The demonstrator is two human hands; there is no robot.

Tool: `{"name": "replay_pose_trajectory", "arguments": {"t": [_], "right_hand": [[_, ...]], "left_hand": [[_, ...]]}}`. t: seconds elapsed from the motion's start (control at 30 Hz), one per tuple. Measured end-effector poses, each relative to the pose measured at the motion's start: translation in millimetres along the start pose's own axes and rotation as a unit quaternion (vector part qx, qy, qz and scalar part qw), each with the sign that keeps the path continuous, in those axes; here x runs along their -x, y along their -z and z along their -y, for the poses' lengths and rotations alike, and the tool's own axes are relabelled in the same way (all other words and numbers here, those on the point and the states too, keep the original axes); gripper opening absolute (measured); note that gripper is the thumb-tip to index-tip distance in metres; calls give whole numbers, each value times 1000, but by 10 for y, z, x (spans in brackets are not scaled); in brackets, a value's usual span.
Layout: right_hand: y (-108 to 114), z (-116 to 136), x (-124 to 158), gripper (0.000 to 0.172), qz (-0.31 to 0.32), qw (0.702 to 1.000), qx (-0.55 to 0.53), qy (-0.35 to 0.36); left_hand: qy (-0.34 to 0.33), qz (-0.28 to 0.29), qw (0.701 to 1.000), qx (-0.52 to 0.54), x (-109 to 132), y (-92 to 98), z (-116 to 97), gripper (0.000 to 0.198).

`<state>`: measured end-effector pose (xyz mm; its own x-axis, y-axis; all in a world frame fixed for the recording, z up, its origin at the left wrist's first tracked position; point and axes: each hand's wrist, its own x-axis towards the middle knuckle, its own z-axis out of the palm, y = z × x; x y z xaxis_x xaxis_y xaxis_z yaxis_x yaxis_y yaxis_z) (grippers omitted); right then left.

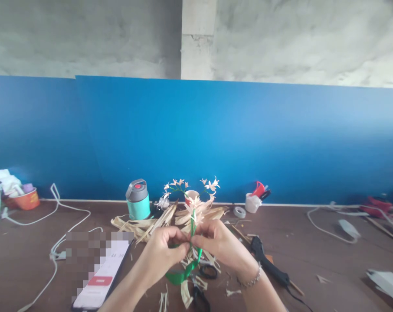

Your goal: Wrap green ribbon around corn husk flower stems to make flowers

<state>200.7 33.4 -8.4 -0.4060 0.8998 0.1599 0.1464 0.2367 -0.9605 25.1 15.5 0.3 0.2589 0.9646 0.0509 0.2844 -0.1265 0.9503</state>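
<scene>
My left hand (164, 246) and my right hand (218, 242) meet at the middle of the table, thumbs and fingertips pinched together on the thin green stem of a handmade flower spray (193, 212). Pale pinkish blossoms stand at its top, and small ones branch out to both sides on thin curved stalks. A strip of green ribbon (183, 275) loops down below my fingers; which hand grips the ribbon is hidden. Under my hands lie black-handled scissors (201, 299) among scraps of dried husk. Dried corn husks (164, 223) are spread just beyond.
Behind the husks stand a teal flask (138, 206) and a pale cup (191, 196). A tape roll (239, 212) and a white cup (252, 203) with pens sit farther right. A black glue gun (271, 264) lies beside my right wrist, a phone (102, 277) by my left forearm.
</scene>
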Motion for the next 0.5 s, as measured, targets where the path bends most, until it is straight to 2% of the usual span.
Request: {"name": "replay_pose_trajectory", "arguments": {"t": [0.1,0.23,0.37,0.5], "right_hand": [[7,7,-4,16,0,1000,10,-8],[19,5,14,17,19,999,15,-28],[19,11,48,14,43,998,5,-48],[15,94,70,9,64,996,32,-54]], "left_hand": [[-31,7,999,-21,5,7,3,14],[-92,53,994,-13,-4,52,14,15],[-72,109,991,33,-14,99,30,8],[-67,119,990,24,2,106,9,11]]}}
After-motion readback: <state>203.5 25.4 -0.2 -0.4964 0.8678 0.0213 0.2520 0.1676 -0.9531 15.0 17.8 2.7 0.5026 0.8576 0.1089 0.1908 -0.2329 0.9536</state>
